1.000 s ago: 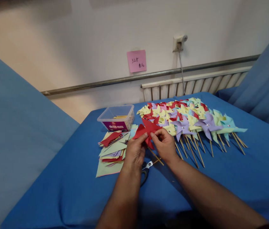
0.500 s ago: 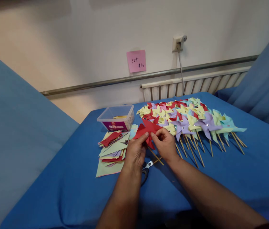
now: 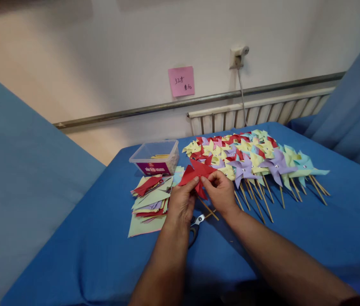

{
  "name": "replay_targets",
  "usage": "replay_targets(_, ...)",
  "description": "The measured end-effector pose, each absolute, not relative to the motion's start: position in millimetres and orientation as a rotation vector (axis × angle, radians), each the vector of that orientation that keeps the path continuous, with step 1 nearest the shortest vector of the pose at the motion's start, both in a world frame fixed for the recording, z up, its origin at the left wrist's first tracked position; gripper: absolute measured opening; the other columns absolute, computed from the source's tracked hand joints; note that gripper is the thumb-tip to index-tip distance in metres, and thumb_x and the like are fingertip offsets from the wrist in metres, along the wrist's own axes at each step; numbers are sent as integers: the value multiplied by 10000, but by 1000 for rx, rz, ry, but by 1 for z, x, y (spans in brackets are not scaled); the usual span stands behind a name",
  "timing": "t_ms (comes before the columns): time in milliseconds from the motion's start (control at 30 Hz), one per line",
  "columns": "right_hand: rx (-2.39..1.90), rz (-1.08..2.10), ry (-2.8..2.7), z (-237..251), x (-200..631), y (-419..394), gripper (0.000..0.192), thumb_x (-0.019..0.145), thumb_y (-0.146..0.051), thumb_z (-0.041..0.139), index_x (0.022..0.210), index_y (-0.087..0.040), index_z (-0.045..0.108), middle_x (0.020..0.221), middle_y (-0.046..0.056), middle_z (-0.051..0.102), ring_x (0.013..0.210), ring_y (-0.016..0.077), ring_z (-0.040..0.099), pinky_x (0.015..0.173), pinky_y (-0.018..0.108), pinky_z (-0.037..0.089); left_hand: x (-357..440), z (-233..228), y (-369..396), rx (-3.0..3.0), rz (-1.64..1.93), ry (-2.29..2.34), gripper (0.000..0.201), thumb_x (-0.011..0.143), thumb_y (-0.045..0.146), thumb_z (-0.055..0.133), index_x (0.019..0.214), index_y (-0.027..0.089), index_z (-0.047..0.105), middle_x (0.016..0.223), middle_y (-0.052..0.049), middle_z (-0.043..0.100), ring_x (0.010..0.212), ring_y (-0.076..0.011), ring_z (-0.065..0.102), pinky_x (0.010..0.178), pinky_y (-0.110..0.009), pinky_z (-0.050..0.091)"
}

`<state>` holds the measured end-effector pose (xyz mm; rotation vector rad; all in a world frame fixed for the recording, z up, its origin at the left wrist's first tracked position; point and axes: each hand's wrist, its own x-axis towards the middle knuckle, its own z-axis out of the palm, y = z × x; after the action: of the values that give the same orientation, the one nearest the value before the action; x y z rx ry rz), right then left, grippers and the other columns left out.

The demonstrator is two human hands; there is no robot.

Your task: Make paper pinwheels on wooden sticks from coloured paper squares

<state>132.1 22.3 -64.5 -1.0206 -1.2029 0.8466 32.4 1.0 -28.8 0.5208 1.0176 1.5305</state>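
To the near right of the clear rectangular plastic box with a purple label (image 3: 152,168), one red paper pinwheel (image 3: 195,171) is held above one blue cloth (image 3: 103,242). From where I stand, I count two hands on it.

Left hand (image 3: 183,197): thumb on the front of the paper, fingers behind, pinching the pinwheel at its lower left. Right hand (image 3: 221,193): thumb and forefinger pinching the same pinwheel near its middle.

Near side of the box: one layered stack of red, purple, yellow and pale green paper pieces (image 3: 150,200). The pieces overlap; I cannot count them.

Near right of the box, past the stack: one pair of scissors with black handles (image 3: 200,219), partly hidden by the left wrist. Just beside it, two slim wooden sticks (image 3: 210,209) cross below the hands; I cannot tell whether either is joined to the red pinwheel.

Right of the box: one dense group of multicoloured paper pinwheels (image 3: 244,166). Two large purple ones lie along its near edge, and at least ten sticks point toward the near side. Overlapping blades prevent a full count.

Above and right of the box: one square pink paper note (image 3: 181,81) and, farther right, one white wall socket (image 3: 235,58).
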Motion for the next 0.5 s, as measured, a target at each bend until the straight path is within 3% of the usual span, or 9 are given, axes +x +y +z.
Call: replay_targets(500,-1021,746,-1275,-68,131,23,232,795,-311,631,652,-211,478,609,-49,487,562,107,453,536,227,376,33,-29,1,530,1524,1029,199,527,174,853,683,142,734,705,-40,731,640,-146,659,706,-257,517)
